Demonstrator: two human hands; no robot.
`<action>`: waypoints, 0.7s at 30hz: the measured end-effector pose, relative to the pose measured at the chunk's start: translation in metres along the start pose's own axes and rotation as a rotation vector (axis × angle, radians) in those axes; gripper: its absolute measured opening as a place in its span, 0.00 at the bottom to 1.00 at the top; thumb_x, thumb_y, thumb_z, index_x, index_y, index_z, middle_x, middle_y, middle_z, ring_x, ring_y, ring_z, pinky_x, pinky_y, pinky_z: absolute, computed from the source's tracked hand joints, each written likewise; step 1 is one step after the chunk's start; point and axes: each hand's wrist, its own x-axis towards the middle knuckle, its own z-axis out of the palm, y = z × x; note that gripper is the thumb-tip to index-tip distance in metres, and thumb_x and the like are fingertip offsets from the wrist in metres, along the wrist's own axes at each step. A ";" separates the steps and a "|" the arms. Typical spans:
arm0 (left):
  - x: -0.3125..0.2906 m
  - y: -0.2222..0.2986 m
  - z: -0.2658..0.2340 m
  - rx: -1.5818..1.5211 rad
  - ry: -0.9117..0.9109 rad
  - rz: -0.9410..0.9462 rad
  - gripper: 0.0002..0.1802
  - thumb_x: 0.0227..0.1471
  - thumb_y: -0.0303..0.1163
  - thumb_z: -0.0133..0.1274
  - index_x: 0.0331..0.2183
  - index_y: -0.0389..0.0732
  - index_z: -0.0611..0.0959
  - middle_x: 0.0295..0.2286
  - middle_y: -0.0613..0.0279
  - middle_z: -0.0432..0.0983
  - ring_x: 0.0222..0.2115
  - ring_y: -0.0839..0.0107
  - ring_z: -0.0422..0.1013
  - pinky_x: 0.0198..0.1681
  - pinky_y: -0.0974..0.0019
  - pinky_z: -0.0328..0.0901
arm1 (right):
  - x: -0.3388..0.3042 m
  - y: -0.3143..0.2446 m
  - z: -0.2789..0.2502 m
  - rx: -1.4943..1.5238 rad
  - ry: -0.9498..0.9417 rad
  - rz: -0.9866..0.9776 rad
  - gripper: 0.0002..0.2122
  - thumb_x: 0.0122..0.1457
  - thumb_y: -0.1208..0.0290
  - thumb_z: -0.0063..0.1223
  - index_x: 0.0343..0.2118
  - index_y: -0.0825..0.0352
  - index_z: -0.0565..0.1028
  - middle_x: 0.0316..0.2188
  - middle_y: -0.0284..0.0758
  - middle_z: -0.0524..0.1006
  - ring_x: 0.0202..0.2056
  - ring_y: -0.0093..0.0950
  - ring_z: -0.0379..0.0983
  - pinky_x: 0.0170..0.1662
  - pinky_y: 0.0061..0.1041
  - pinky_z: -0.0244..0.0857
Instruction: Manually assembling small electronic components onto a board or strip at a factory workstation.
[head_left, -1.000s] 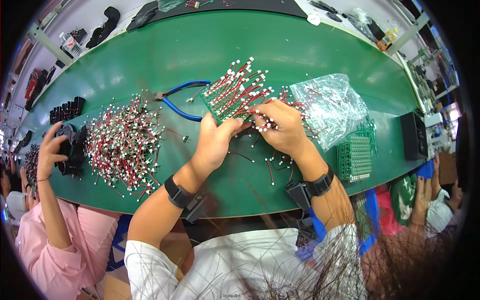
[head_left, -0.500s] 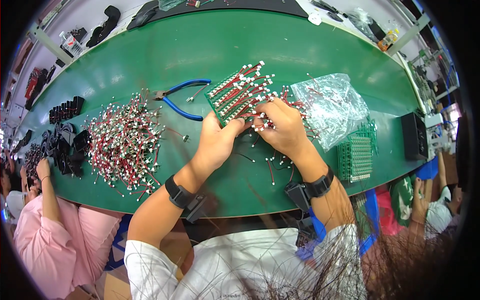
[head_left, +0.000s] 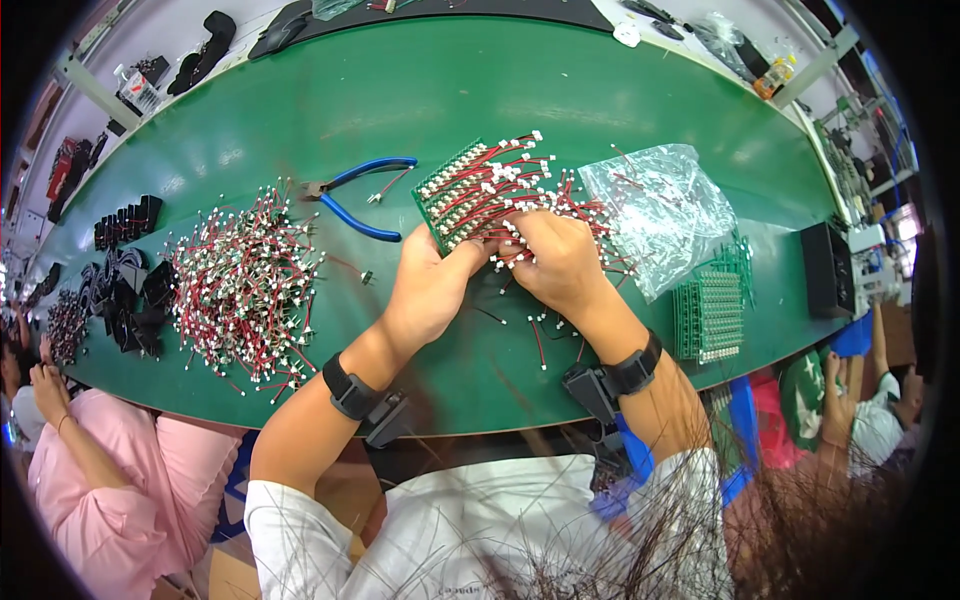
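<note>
A green circuit board panel (head_left: 436, 207) is held up tilted above the table by my left hand (head_left: 432, 285), which grips its near lower corner with the thumb on top. Rows of white connectors cover it, and red and black wire leads (head_left: 505, 183) with white plugs fan out to the right. Close beside the left thumb, my right hand (head_left: 558, 262) is closed, its fingers pinched on a wire lead at the panel's near edge. Its fingertips are partly hidden among the wires. Further loose leads lie under and beyond the right hand.
Left of my hands lie blue-handled cutters (head_left: 358, 222) and a large heap of wired connectors (head_left: 250, 285). To the right are a clear plastic bag (head_left: 660, 210), stacked green panels (head_left: 712, 315) and a black box (head_left: 828, 272). A person in pink (head_left: 110, 490) sits at the left.
The panel has tilted slightly and its wires lie lower. My right hand has shifted a little down and left. The neighbour's hand at the left has drawn back toward the table edge.
</note>
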 end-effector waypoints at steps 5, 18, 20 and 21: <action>0.001 0.003 -0.001 0.016 -0.020 0.007 0.18 0.56 0.16 0.41 0.48 0.32 0.74 0.45 0.57 0.75 0.45 0.68 0.73 0.52 0.63 0.68 | 0.001 0.000 0.004 0.027 0.032 0.028 0.11 0.44 0.79 0.60 0.32 0.70 0.74 0.23 0.40 0.76 0.23 0.38 0.75 0.25 0.33 0.69; 0.012 0.007 -0.017 0.020 0.221 0.159 0.19 0.56 0.19 0.41 0.50 0.34 0.72 0.45 0.59 0.74 0.47 0.68 0.72 0.53 0.60 0.67 | 0.001 -0.010 0.000 0.234 -0.082 0.291 0.10 0.54 0.74 0.56 0.38 0.68 0.70 0.19 0.39 0.73 0.18 0.35 0.71 0.23 0.30 0.63; 0.012 0.007 -0.014 0.011 0.238 0.136 0.17 0.54 0.16 0.41 0.48 0.29 0.70 0.45 0.51 0.74 0.49 0.57 0.71 0.54 0.57 0.67 | 0.002 -0.013 -0.002 0.250 -0.130 0.296 0.09 0.55 0.73 0.55 0.38 0.68 0.70 0.19 0.40 0.73 0.19 0.35 0.72 0.24 0.30 0.64; 0.012 0.008 -0.014 0.011 0.238 0.136 0.17 0.54 0.16 0.41 0.48 0.29 0.70 0.45 0.51 0.74 0.49 0.57 0.71 0.54 0.57 0.67 | 0.004 -0.014 -0.004 0.280 -0.134 0.287 0.08 0.56 0.73 0.55 0.37 0.68 0.71 0.19 0.40 0.74 0.19 0.36 0.72 0.24 0.30 0.64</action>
